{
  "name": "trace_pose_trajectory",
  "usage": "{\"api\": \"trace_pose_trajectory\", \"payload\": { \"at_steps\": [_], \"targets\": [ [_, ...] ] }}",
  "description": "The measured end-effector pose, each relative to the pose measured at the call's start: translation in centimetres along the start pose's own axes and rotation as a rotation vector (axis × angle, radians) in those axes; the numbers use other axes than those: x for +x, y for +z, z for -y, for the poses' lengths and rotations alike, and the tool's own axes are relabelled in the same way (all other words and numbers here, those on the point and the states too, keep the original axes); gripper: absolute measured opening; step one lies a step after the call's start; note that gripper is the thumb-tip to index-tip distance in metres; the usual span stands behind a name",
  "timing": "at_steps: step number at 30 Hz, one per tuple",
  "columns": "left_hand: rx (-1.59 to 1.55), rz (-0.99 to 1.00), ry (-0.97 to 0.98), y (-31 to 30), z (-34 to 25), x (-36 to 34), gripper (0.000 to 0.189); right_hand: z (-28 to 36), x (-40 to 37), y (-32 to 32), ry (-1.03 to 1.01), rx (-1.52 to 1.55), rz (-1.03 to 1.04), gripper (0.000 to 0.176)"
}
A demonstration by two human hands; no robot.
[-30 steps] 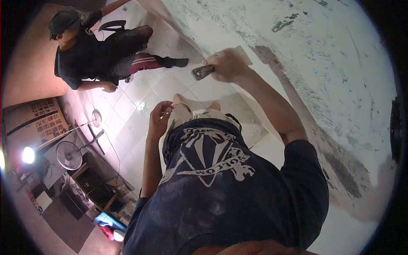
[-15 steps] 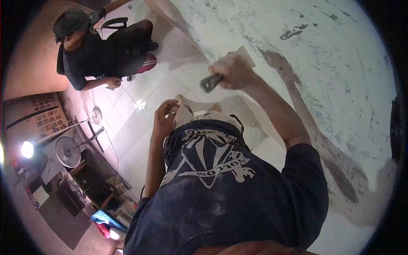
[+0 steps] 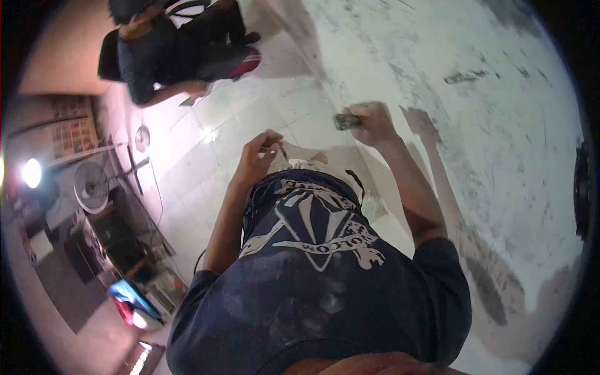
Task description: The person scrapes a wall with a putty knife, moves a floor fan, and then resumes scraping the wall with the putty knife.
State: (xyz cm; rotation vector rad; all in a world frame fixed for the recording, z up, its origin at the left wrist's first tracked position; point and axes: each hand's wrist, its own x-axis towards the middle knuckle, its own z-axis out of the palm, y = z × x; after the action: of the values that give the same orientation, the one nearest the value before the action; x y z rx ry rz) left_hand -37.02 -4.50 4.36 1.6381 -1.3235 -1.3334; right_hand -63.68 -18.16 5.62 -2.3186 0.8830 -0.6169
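Observation:
My right hand (image 3: 376, 125) is wrapped round a putty knife (image 3: 346, 122), held in front of the white wall (image 3: 500, 144). Its dark handle sticks out to the left of my fist; the blade is hidden now. A shadow of the hand and tool falls on the wall beside it. Grey and dark smears cover the wall's surface. Just in front of my waist, my left hand (image 3: 256, 157) hangs over the tiled floor. Its fingers are loosely bent, with gaps between them, and I see nothing held in it.
Another person (image 3: 169, 59) in dark clothes is at upper left, a hand holding a small flat tool. A bright lamp (image 3: 32, 173), a round fan (image 3: 92, 187) and a shelf (image 3: 119, 234) with items stand at left. Pale tiles (image 3: 212, 169) cover the floor.
My right hand has moved right and slightly down with the putty knife, whose pale blade showed before. The view has shifted, so the other person appears higher and further right.

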Motion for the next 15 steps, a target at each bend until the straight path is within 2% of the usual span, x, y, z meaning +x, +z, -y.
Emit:
{"api": "trace_pose_trajectory", "payload": {
  "at_steps": [2,4,7,10,11,12,14,15],
  "targets": [
    [0.034,-0.016,0.016,-0.3,-0.3,0.1,0.021,-0.2,-1.2,1.3,0.030,0.055,-0.082,0.009],
    [0.031,-0.016,0.062,-0.5,-0.3,-0.1,0.021,-0.4,-2.3,2.0,0.087,0.006,-0.058,0.014],
    [-0.001,-0.022,0.110,-1.0,-0.4,0.2,0.020,0.1,-3.8,2.7,0.165,0.110,-0.082,0.020],
    [-0.001,-0.010,0.127,-1.0,-0.3,0.7,0.019,0.8,-4.4,3.2,0.104,0.108,-0.134,0.019],
    [0.031,-0.011,0.128,-0.9,-0.2,0.8,0.019,0.9,-4.8,3.5,0.196,0.113,-0.086,0.021],
    [0.019,-0.030,0.120,-0.6,0.1,1.0,0.019,0.7,-5.1,3.6,0.183,0.113,-0.065,0.021],
    [0.078,-0.046,0.124,-0.5,-0.2,0.9,0.018,1.3,-5.1,3.4,0.177,-0.090,-0.019,0.023],
    [0.011,-0.063,0.166,-0.5,-0.7,0.7,0.018,1.2,-5.3,3.7,0.177,-0.076,-0.022,0.022]
  ]
}}
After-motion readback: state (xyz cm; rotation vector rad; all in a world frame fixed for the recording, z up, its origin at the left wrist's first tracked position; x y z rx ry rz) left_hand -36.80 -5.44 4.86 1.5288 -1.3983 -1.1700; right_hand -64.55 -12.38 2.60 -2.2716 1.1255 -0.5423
